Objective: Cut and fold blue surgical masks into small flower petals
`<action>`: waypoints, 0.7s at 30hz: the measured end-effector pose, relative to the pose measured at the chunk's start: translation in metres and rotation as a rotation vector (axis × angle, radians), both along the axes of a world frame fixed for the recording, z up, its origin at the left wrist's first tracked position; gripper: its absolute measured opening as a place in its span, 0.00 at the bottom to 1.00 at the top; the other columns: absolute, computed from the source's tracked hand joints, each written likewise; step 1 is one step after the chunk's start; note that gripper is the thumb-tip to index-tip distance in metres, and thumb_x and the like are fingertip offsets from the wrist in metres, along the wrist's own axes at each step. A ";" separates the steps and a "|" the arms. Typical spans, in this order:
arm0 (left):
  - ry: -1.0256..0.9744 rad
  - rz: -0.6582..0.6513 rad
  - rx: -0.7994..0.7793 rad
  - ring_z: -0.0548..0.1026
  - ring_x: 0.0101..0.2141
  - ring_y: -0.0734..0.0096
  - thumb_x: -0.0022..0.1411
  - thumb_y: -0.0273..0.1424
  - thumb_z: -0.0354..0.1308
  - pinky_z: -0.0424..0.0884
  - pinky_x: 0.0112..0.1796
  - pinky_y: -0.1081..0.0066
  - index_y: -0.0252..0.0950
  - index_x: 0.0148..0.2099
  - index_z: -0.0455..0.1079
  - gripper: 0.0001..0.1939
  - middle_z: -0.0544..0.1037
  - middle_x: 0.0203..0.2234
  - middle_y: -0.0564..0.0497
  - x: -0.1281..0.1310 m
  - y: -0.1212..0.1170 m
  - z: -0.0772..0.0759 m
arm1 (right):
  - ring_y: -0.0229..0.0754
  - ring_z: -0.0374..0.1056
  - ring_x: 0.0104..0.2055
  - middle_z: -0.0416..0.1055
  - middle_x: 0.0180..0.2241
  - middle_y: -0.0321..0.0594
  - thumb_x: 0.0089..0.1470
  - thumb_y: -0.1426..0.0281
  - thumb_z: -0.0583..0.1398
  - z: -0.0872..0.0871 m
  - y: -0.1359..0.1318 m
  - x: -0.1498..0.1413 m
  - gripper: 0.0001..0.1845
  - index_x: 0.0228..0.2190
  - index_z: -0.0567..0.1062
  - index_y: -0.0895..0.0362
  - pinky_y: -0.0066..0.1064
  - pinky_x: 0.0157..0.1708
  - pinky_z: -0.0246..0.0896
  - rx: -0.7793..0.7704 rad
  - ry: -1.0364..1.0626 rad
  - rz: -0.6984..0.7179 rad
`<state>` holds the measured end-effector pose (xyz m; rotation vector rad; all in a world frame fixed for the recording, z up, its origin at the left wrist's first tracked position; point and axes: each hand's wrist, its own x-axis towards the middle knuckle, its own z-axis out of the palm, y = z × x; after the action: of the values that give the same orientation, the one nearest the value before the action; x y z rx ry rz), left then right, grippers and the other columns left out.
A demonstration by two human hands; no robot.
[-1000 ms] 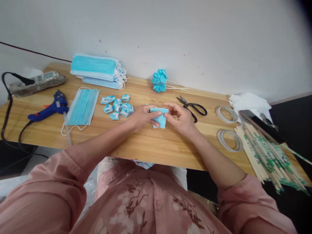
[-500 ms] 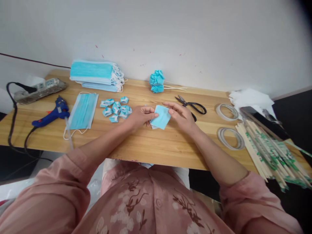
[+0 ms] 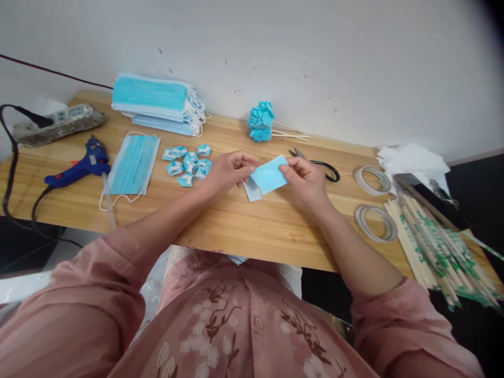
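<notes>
Both of my hands pinch a small blue piece of mask fabric (image 3: pixel 269 177) held just above the wooden table (image 3: pixel 244 231). My left hand (image 3: pixel 226 171) grips its left edge with curled fingers. My right hand (image 3: pixel 307 180) pinches its right corner between thumb and forefinger. A paler layer hangs under the blue piece. Just left of my left hand lies a cluster of several small folded blue pieces (image 3: pixel 189 165).
A flat face mask (image 3: pixel 133 164) and a blue glue gun (image 3: pixel 81 165) lie at left, a mask stack (image 3: pixel 157 105) and power strip (image 3: pixel 55 123) behind. A blue fabric flower on sticks (image 3: pixel 262 121), scissors (image 3: pixel 321 167), two tape rolls (image 3: pixel 374 202) and wrapped chopsticks (image 3: pixel 433 241) lie right.
The blue piece has been lifted a little off the table and spread flatter between my hands, which moved slightly apart. The camera view shifted a bit.
</notes>
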<state>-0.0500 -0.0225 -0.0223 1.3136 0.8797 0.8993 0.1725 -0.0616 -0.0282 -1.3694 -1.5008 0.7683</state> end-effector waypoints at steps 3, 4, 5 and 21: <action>0.068 0.056 0.102 0.73 0.25 0.75 0.57 0.26 0.67 0.67 0.27 0.76 0.34 0.41 0.79 0.08 0.80 0.26 0.52 -0.003 0.004 -0.002 | 0.41 0.65 0.29 0.68 0.26 0.35 0.48 0.42 0.65 0.000 0.008 0.008 0.25 0.30 0.72 0.51 0.34 0.30 0.64 -0.005 0.113 -0.100; 0.107 0.066 0.156 0.74 0.27 0.74 0.58 0.26 0.66 0.69 0.29 0.75 0.34 0.41 0.79 0.08 0.81 0.29 0.51 -0.004 0.004 -0.003 | 0.41 0.65 0.29 0.68 0.27 0.35 0.47 0.41 0.65 0.000 0.011 0.011 0.27 0.30 0.72 0.51 0.33 0.29 0.64 -0.009 0.153 -0.121; 0.155 0.066 0.222 0.75 0.29 0.73 0.58 0.27 0.65 0.71 0.33 0.73 0.35 0.41 0.80 0.07 0.82 0.31 0.50 -0.005 0.005 -0.004 | 0.41 0.65 0.29 0.67 0.27 0.35 0.46 0.40 0.65 0.000 0.013 0.013 0.28 0.31 0.71 0.51 0.33 0.29 0.65 -0.010 0.196 -0.135; 0.768 -0.225 0.878 0.76 0.53 0.48 0.61 0.27 0.60 0.68 0.56 0.50 0.35 0.46 0.82 0.13 0.81 0.51 0.38 -0.007 0.011 -0.027 | 0.37 0.55 0.23 0.57 0.22 0.30 0.46 0.34 0.63 -0.004 0.014 0.010 0.33 0.30 0.66 0.49 0.32 0.25 0.61 -0.062 0.296 -0.009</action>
<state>-0.0566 -0.0111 -0.0496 2.5702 0.8965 0.5944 0.1826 -0.0473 -0.0322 -1.2451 -1.2470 0.9731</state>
